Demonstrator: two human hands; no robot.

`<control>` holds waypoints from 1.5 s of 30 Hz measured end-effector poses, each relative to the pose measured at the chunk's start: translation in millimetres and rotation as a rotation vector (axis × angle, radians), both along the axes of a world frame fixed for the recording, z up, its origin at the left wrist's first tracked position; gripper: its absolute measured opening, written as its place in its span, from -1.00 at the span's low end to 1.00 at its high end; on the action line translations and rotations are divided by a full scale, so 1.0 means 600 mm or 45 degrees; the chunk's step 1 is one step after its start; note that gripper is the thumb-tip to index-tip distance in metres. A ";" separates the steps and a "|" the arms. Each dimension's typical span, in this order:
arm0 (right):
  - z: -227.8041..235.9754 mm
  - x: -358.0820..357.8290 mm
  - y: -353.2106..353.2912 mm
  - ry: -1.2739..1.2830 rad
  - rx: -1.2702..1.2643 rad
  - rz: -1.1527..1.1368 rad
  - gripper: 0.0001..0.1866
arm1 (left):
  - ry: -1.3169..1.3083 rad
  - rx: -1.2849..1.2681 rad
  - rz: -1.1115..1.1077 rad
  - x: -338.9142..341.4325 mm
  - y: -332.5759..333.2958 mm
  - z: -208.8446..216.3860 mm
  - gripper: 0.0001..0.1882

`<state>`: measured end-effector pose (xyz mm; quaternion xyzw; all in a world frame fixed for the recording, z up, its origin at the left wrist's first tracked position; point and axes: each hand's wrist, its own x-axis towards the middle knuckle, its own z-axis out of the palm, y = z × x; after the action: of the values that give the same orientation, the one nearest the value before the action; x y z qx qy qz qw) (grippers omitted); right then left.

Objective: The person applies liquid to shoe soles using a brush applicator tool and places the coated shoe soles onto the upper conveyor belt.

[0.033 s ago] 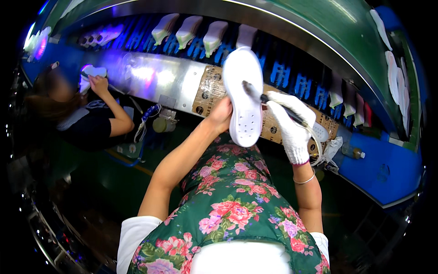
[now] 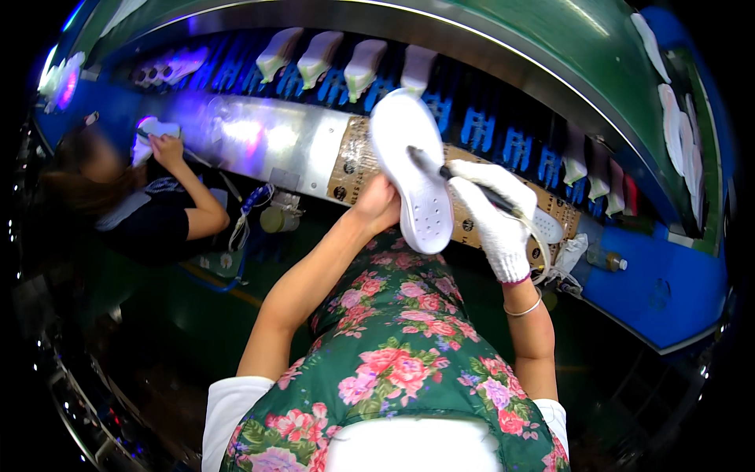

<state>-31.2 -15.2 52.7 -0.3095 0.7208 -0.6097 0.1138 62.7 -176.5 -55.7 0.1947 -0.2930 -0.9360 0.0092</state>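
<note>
My bare left hand (image 2: 380, 202) is closed on the edge of a white shoe sole (image 2: 405, 130), near its heel. The sole points away from me, toe end leaning left, and small holes dot the heel part. In a white knit glove, my right hand (image 2: 495, 208) grips a black-handled brush (image 2: 442, 171) at the sole's right edge. The brush's dark bristles lie over the middle of the sole. From the gloved hand a pale tube (image 2: 544, 250) loops down.
Beyond the sole, several pale shoe parts (image 2: 364, 69) stand on a rack of blue holders (image 2: 478, 126). Brown cardboard (image 2: 346, 169) covers part of the metal bench (image 2: 291, 130). A bottle (image 2: 605, 259) is on the blue surface at right. At left another person (image 2: 149, 197) handles a white shoe.
The sole has turned a little, its toe end swinging left. The brush and my right hand have shifted slightly left. The shoe parts on the rack have moved a little left.
</note>
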 end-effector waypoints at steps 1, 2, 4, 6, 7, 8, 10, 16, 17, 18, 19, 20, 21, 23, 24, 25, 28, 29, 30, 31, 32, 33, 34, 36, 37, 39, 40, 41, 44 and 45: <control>0.003 -0.010 0.000 0.132 0.050 0.192 -0.82 | 0.154 0.292 -0.027 0.008 -0.002 0.004 -0.48; 0.009 -0.006 0.001 0.111 0.072 0.209 -0.82 | 0.074 0.216 -0.074 0.019 -0.005 -0.004 -0.47; 0.012 0.003 0.002 0.255 0.105 0.235 -0.82 | -0.115 -0.087 -0.217 0.042 -0.009 0.000 -0.47; 0.022 0.015 -0.002 0.407 0.089 0.241 -0.84 | -0.202 -0.240 -0.258 0.068 -0.015 -0.011 -0.47; 0.021 0.036 0.004 0.208 0.133 0.265 -0.83 | -0.084 0.504 0.097 0.074 -0.018 -0.017 -0.48; 0.021 0.039 0.008 0.206 0.107 0.261 -0.82 | -0.001 0.631 0.105 0.077 -0.018 0.003 -0.43; 0.032 0.049 0.007 0.255 -0.029 0.216 -0.77 | 0.105 0.740 0.221 0.070 -0.011 0.060 -0.27; 0.053 0.050 0.013 0.454 -0.040 0.034 -0.75 | 0.312 0.425 0.168 0.069 0.021 0.007 -0.05; 0.053 0.057 0.010 0.473 -0.025 0.016 -0.75 | 0.337 0.389 0.151 0.069 0.023 0.028 -0.02; 0.057 0.057 0.010 0.456 -0.013 -0.012 -0.75 | 0.383 0.367 0.126 0.057 0.030 0.048 0.01; 0.054 0.050 0.011 0.487 -0.037 0.026 -0.75 | 0.438 0.375 0.146 0.034 0.049 0.074 0.02; 0.062 0.053 0.006 0.499 -0.031 0.000 -0.76 | 0.422 0.472 0.139 0.038 0.056 0.081 0.06; 0.072 0.058 0.002 0.513 -0.024 -0.028 -0.78 | 0.389 0.518 0.136 0.029 0.058 0.073 0.09; 0.074 0.052 -0.002 0.492 -0.030 0.005 -0.76 | 0.368 0.490 0.147 0.026 0.057 0.071 0.07; 0.075 0.045 -0.009 0.553 -0.072 0.019 -0.75 | 0.251 0.462 0.216 0.025 0.065 0.070 0.06; 0.075 0.043 -0.013 0.614 -0.111 0.029 -0.74 | 0.246 0.462 0.210 0.024 0.071 0.071 0.06; 0.072 0.049 -0.024 0.622 -0.114 -0.023 -0.69 | 0.268 0.511 0.205 0.026 0.076 0.071 0.05; 0.074 0.050 -0.029 0.690 -0.103 -0.054 -0.68 | 0.266 0.510 0.203 0.030 0.078 0.060 0.05; 0.084 0.060 -0.029 0.666 -0.033 -0.051 -0.66 | 0.397 0.686 0.164 0.035 0.081 0.041 0.05; 0.078 0.065 -0.031 0.666 -0.033 -0.061 -0.66 | 0.526 0.863 0.114 0.037 0.082 0.036 0.04; 0.066 0.069 -0.034 0.712 -0.036 -0.069 -0.60 | 0.392 0.671 0.117 0.041 0.080 0.034 0.03; 0.060 0.073 -0.036 0.757 -0.040 -0.077 -0.54 | 0.283 0.651 0.134 0.039 0.088 0.031 0.02; 0.064 0.075 -0.035 0.723 -0.044 -0.074 -0.60 | 0.168 0.621 0.150 0.039 0.093 0.026 0.00; 0.066 0.085 -0.045 0.619 -0.116 -0.058 -0.62 | 0.281 0.828 0.070 0.049 0.086 -0.021 0.00; 0.066 0.084 -0.043 0.519 -0.170 -0.033 -0.65 | 0.217 0.614 0.129 0.047 0.090 -0.012 0.00; 0.064 0.080 -0.036 0.353 -0.157 -0.148 -0.76 | 0.154 0.357 0.170 0.035 0.083 0.028 0.06; 0.062 0.081 -0.032 0.343 -0.144 -0.155 -0.75 | 0.213 0.501 0.145 0.034 0.082 0.022 0.05; 0.060 0.081 -0.030 0.334 -0.131 -0.163 -0.74 | 0.273 0.646 0.118 0.032 0.081 0.017 0.05; 0.054 0.077 -0.044 0.656 -0.153 -0.114 -0.71 | 0.272 0.759 0.145 0.030 0.088 -0.008 -0.03; 0.046 0.080 -0.048 0.718 -0.160 -0.090 -0.69 | 0.287 0.651 0.144 0.031 0.084 -0.018 0.00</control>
<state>16.9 -44.0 80.3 -0.4479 0.6950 -0.5469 -0.1317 81.3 -125.9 -66.7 0.1015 -0.0331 -0.9933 0.0446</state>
